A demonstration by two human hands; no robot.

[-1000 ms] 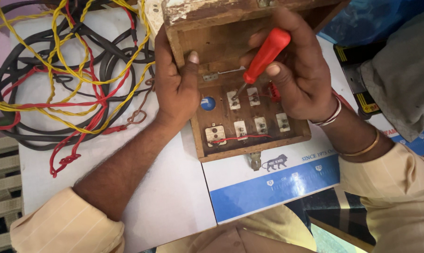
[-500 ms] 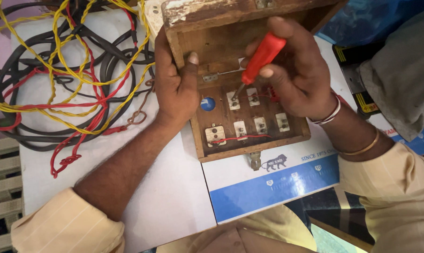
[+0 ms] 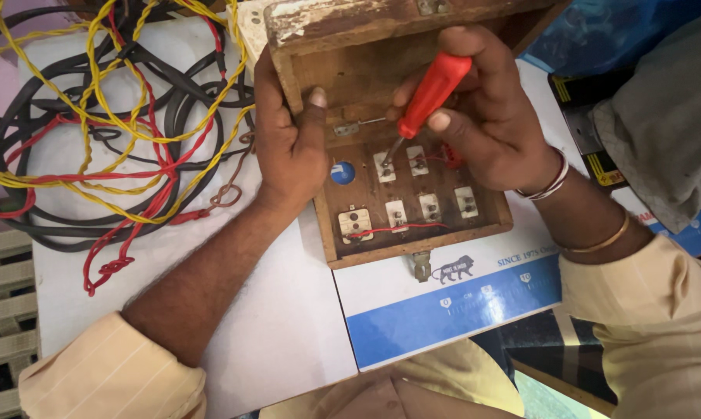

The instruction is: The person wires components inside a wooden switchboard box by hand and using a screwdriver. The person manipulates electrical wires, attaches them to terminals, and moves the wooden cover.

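Left hand (image 3: 292, 151): clasped on the left wall of the box (image 3: 350, 54), thumb laid inside along the wall, fingers wrapped round the outside and hidden behind it.
Right hand (image 3: 490, 128): closed round the screwdriver (image 3: 432, 93), thumb and fingers pinching the red handle; palm side hidden, bangles and a thread band at the wrist.
Screwdriver: tilted, red handle up toward the right, thin metal shaft running down-left to a terminal (image 3: 385, 165) in the upper row of the panel; tip itself too small to make out against the screw.
Box: wooden, open, hinged back, standing near the far edge of the tabletop (image 3: 273, 334); upper part cut off by the frame edge, far inside in shadow.
Panel (image 3: 416, 209): brown board lying flat toward the near side of the box, carrying white terminals in two rows, a blue round part (image 3: 343, 172) at its left, a thin red wire (image 3: 401, 229) across the lower row; upper-right part covered by the right hand.
Latch (image 3: 421, 266): small metal piece hanging off the panel's near edge.
Wires (image 3: 110, 132): tangle of yellow, red and black at the tabletop's far left corner, just beside the left hand; running out of view at top and left.
Blue-and-white sheet (image 3: 451, 310): under the panel, reaching the tabletop's near edge; print partly hidden by the box.
Grey cloth (image 3: 668, 116): at the right edge, cut off, kind unclear.
Sleeves (image 3: 110, 372): pale yellow, cut off at bottom corners.
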